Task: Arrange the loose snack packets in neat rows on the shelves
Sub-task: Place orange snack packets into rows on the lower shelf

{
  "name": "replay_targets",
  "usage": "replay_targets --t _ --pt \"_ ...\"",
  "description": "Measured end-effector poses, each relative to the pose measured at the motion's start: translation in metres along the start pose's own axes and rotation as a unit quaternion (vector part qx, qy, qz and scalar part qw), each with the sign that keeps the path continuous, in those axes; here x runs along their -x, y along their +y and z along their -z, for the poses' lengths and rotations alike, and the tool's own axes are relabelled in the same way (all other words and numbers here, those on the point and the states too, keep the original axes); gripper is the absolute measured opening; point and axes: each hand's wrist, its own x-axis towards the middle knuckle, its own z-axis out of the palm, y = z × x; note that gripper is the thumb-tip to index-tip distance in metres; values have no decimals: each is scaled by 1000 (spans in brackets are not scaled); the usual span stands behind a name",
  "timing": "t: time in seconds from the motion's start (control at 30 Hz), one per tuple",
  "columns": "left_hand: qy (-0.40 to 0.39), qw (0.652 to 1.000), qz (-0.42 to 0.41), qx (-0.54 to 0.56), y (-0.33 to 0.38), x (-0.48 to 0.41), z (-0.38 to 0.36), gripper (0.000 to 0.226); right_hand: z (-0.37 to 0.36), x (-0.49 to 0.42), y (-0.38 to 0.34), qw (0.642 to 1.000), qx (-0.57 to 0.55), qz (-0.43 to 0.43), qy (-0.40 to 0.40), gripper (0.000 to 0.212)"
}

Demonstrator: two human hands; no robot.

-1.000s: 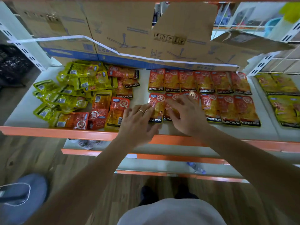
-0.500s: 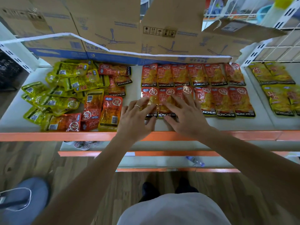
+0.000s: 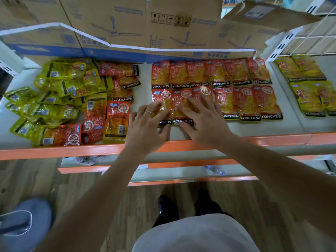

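Top shelf, a white board with an orange front rail: two rows of orange KONCHEW packets are laid flat on its middle part. The back row is made up of six packets side by side, just before the cardboard boxes stacked along the rear. The front row is set directly before it. Six packets are counted, three of them partly covered by the hands.

The left hand is laid palm down, with fingers straight and slightly spread. Its fingertips are pressed on the leftmost packet of the front row; nothing is gripped. A ring is worn on one finger.

The right hand is likewise held flat and open, with fingers spread across the second packet and third packet. The hands are kept near each other.

At the left end of the shelf a loose heap of yellow-green packets is noted, unsorted. Further orange packets are mixed in along its right side at various angles. On the adjoining section to the right, yellow packets are laid in rows.
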Motion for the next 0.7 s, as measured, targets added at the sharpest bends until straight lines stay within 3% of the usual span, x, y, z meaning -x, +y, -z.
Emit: replay_targets --t 0.17,0.43,0.7 --pt "27 1000 -7 6 1 3 2 53 1 4 -2 996 -1 14 91 66" --pt "58 998 -1 38 9 5 15 54 16 10 4 992 -82 -33 88 68" --pt "93 994 -32 47 109 -12 38 49 83 62 67 978 -143 -57 143 71"
